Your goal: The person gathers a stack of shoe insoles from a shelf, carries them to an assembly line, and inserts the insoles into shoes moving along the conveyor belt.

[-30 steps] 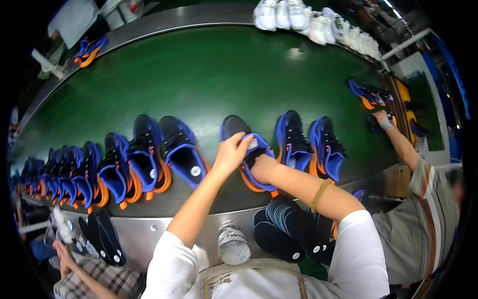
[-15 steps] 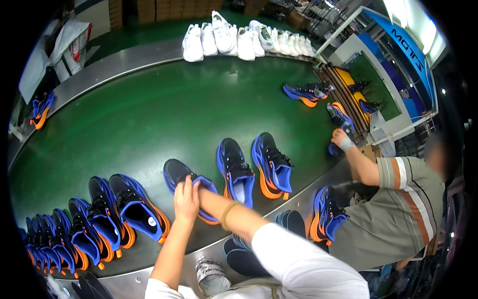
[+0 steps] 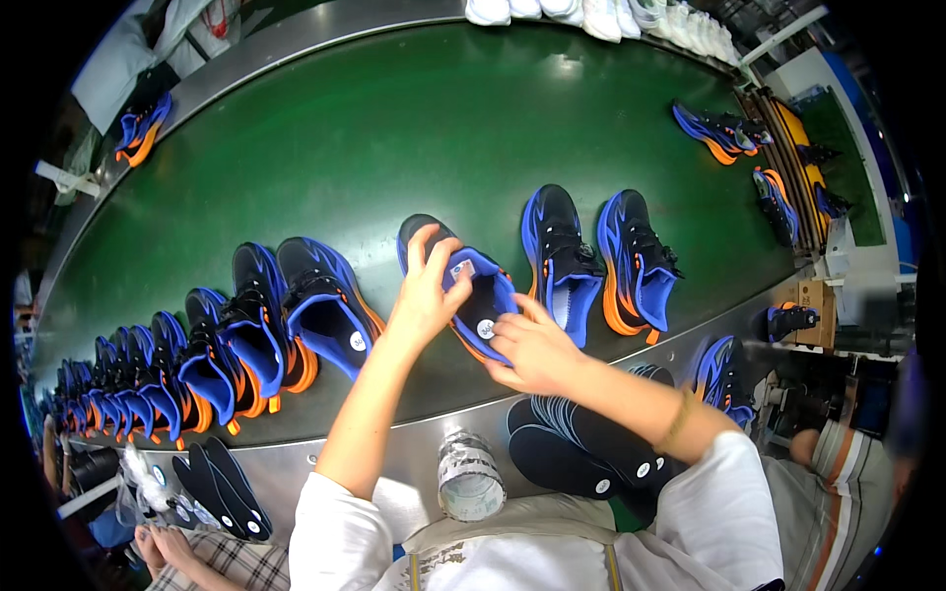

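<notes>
A black-and-blue sneaker [image 3: 501, 292] with an orange sole stands before me on the green belt [image 3: 345, 148], toe pointing away. My left hand [image 3: 426, 295] is closed on its tongue, pulling the opening wide. On the right, my right hand [image 3: 540, 353] pinches the blue collar near the heel. Inside the shoe lies a dark insole [image 3: 471, 333] with a round white sticker. Two matching sneakers stand just to the right, one nearer [image 3: 560, 251] and one farther [image 3: 636, 258]. To the left, another sneaker [image 3: 320, 300] ends a long row of the same kind.
Stacked dark insoles [image 3: 552, 448] lie on the metal ledge by my right forearm, with more insoles [image 3: 225, 492] at lower left. A tape-wrapped cylinder [image 3: 470, 481] stands at my waist. White shoes [image 3: 601, 18] line the far edge. People sit on both sides, one in a striped shirt [image 3: 838, 483].
My right hand has come out of the sneaker and now grips its collar. My left hand stays at the tongue. The view has shifted, and the co-worker's hand at right has left the shoes there.
</notes>
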`<state>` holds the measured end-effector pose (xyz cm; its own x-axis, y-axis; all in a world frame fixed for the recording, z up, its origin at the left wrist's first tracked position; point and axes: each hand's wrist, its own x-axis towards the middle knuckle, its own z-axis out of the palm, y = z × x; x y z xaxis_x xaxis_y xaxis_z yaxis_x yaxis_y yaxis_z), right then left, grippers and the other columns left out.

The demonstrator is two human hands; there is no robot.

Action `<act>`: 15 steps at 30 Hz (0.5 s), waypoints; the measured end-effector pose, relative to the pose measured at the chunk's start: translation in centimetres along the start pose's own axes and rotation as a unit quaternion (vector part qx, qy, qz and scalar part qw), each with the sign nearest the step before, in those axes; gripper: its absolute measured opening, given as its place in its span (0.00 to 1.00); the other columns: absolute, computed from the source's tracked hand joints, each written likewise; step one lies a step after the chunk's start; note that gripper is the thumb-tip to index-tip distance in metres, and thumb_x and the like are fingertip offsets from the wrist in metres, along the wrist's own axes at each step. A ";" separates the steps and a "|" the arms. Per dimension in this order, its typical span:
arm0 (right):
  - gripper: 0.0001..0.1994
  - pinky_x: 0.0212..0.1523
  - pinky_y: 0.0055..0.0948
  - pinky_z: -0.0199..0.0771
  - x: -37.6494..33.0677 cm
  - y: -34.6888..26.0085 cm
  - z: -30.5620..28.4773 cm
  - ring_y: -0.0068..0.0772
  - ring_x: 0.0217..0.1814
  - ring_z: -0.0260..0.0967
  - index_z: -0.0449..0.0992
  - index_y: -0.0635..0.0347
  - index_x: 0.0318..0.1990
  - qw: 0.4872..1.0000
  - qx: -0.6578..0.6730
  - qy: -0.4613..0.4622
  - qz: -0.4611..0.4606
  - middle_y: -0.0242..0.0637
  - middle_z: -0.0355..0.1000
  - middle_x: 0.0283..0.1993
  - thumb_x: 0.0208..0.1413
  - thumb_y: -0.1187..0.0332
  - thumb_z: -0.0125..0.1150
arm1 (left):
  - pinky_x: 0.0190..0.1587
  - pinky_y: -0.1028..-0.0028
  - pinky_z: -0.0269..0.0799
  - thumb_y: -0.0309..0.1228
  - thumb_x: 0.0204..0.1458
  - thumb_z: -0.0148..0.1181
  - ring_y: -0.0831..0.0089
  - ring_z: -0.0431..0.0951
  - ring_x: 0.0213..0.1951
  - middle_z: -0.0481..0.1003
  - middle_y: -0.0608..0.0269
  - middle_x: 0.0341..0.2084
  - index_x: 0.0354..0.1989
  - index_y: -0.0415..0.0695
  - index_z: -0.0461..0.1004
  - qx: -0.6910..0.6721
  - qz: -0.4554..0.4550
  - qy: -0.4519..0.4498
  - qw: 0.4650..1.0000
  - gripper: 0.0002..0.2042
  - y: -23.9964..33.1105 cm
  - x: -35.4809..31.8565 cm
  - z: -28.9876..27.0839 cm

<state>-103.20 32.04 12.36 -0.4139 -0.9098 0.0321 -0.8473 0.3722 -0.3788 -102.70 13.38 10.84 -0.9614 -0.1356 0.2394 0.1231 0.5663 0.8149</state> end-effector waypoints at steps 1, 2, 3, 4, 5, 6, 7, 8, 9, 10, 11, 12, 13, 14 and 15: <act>0.07 0.53 0.43 0.54 -1.0 -0.9 -0.7 0.36 0.37 0.62 0.71 0.60 0.22 0.993 0.026 0.112 0.011 0.37 0.64 0.28 0.42 0.67 0.57 | 0.40 0.64 0.69 0.27 0.47 0.56 0.47 0.68 0.41 0.57 0.45 0.48 0.43 0.42 0.64 0.003 -0.011 0.000 1.000 0.15 0.1 -0.6 -0.3; 0.06 0.52 0.42 0.54 -2.5 -1.6 -0.4 0.36 0.38 0.61 0.72 0.60 0.24 0.992 0.036 0.109 0.045 0.36 0.64 0.29 0.42 0.67 0.58 | 0.42 0.65 0.67 0.26 0.43 0.59 0.51 0.68 0.41 0.60 0.47 0.44 0.43 0.40 0.64 0.004 -0.012 -0.021 1.000 0.17 -0.1 -1.2 -0.6; 0.06 0.51 0.40 0.54 -4.1 -2.3 -0.3 0.35 0.39 0.61 0.72 0.60 0.25 0.990 0.041 0.107 0.084 0.35 0.63 0.31 0.41 0.67 0.59 | 0.43 0.67 0.66 0.26 0.40 0.62 0.55 0.68 0.42 0.64 0.50 0.40 0.42 0.39 0.64 0.002 -0.010 -0.044 0.999 0.19 0.1 -1.6 -0.6; 0.07 0.51 0.40 0.53 -5.4 -2.7 0.1 0.35 0.40 0.60 0.73 0.59 0.27 0.990 0.038 0.088 0.107 0.35 0.63 0.32 0.41 0.67 0.59 | 0.41 0.67 0.66 0.26 0.36 0.65 0.56 0.69 0.39 0.66 0.52 0.33 0.41 0.37 0.64 0.018 -0.006 -0.022 1.000 0.22 0.8 -2.3 -0.3; 0.07 0.50 0.39 0.53 -6.5 -3.1 0.5 0.35 0.41 0.60 0.73 0.58 0.29 0.988 0.036 0.068 0.131 0.34 0.63 0.33 0.41 0.67 0.60 | 0.39 0.68 0.67 0.25 0.37 0.65 0.56 0.70 0.37 0.67 0.52 0.32 0.41 0.37 0.65 0.021 0.025 -0.009 0.999 0.21 1.6 -3.2 -0.2; 0.09 0.51 0.40 0.52 -7.6 -3.3 0.6 0.35 0.42 0.59 0.75 0.55 0.33 0.989 0.021 0.048 0.141 0.35 0.62 0.35 0.42 0.67 0.59 | 0.38 0.68 0.68 0.25 0.37 0.65 0.57 0.71 0.36 0.68 0.52 0.32 0.40 0.37 0.66 0.017 0.025 -0.016 0.999 0.20 2.8 -4.0 -0.1; 0.09 0.51 0.40 0.52 -8.2 -3.6 0.6 0.35 0.42 0.59 0.75 0.55 0.33 0.988 0.024 0.049 0.144 0.35 0.62 0.35 0.42 0.67 0.59 | 0.36 0.68 0.68 0.24 0.38 0.64 0.57 0.71 0.34 0.68 0.53 0.31 0.40 0.37 0.67 0.018 0.023 -0.022 0.999 0.19 4.0 -4.6 -0.5; 0.11 0.51 0.41 0.52 -8.8 -3.9 0.4 0.36 0.43 0.59 0.74 0.54 0.36 0.988 0.017 0.039 0.151 0.36 0.62 0.37 0.42 0.67 0.59 | 0.35 0.69 0.69 0.23 0.39 0.63 0.58 0.72 0.33 0.69 0.52 0.32 0.38 0.36 0.68 0.013 0.039 -0.010 0.999 0.16 4.6 -5.0 -0.6; 0.13 0.52 0.41 0.51 -9.2 -4.3 0.0 0.36 0.44 0.59 0.74 0.53 0.39 0.987 0.008 0.030 0.156 0.37 0.62 0.39 0.42 0.68 0.58 | 0.35 0.69 0.69 0.23 0.39 0.63 0.58 0.72 0.33 0.69 0.52 0.32 0.38 0.36 0.68 0.014 0.043 -0.012 0.999 0.16 4.5 -4.8 -0.7; 0.18 0.52 0.42 0.51 -9.6 -4.7 -0.4 0.39 0.49 0.58 0.71 0.53 0.46 0.988 0.007 0.017 0.154 0.40 0.61 0.45 0.42 0.69 0.57 | 0.34 0.69 0.69 0.23 0.40 0.62 0.58 0.72 0.33 0.70 0.52 0.32 0.38 0.36 0.68 0.045 0.055 0.000 0.997 0.15 4.1 -4.5 -1.0; 0.18 0.52 0.42 0.51 -10.1 -5.1 -1.0 0.39 0.49 0.58 0.71 0.53 0.46 0.987 0.006 0.020 0.157 0.40 0.61 0.45 0.42 0.69 0.57 | 0.34 0.69 0.69 0.23 0.41 0.61 0.58 0.72 0.33 0.71 0.51 0.32 0.38 0.36 0.69 0.076 0.068 0.012 0.995 0.14 3.6 -4.0 -1.5; 0.20 0.52 0.43 0.53 -10.4 -5.5 -1.7 0.41 0.51 0.58 0.69 0.53 0.47 0.983 0.013 0.044 0.178 0.42 0.60 0.47 0.42 0.70 0.57 | 0.34 0.68 0.68 0.25 0.44 0.58 0.57 0.73 0.33 0.72 0.50 0.32 0.37 0.35 0.69 0.162 0.078 0.013 0.984 0.12 3.1 -3.1 -2.4; 0.21 0.52 0.43 0.54 -10.7 -5.8 -2.1 0.44 0.52 0.57 0.68 0.52 0.49 0.978 0.022 0.067 0.196 0.44 0.60 0.49 0.42 0.71 0.56 | 0.37 0.68 0.66 0.27 0.45 0.57 0.56 0.73 0.33 0.71 0.49 0.36 0.38 0.37 0.70 0.198 0.028 -0.001 0.980 0.12 1.9 -2.4 -3.0; 0.21 0.51 0.42 0.57 -11.7 -5.9 -2.6 0.46 0.54 0.57 0.67 0.52 0.50 0.968 0.021 0.085 0.236 0.46 0.59 0.51 0.43 0.71 0.55 | 0.40 0.66 0.65 0.26 0.44 0.56 0.55 0.71 0.38 0.69 0.50 0.38 0.38 0.40 0.71 0.217 -0.004 0.050 0.975 0.11 1.1 -1.9 -3.1; 0.22 0.50 0.42 0.59 -13.1 -6.0 -2.9 0.48 0.52 0.58 0.67 0.53 0.50 0.958 0.007 0.098 0.269 0.48 0.58 0.52 0.44 0.68 0.57 | 0.42 0.64 0.63 0.24 0.42 0.54 0.55 0.69 0.42 0.67 0.50 0.41 0.38 0.42 0.72 0.235 -0.033 0.102 0.966 0.12 0.7 -1.1 -3.3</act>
<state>-93.70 42.28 16.92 -0.8449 -0.5349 0.0013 -0.4903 0.7736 -0.4015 -100.76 11.25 12.89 -0.8887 -0.3151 0.3330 -0.1093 0.8510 0.5137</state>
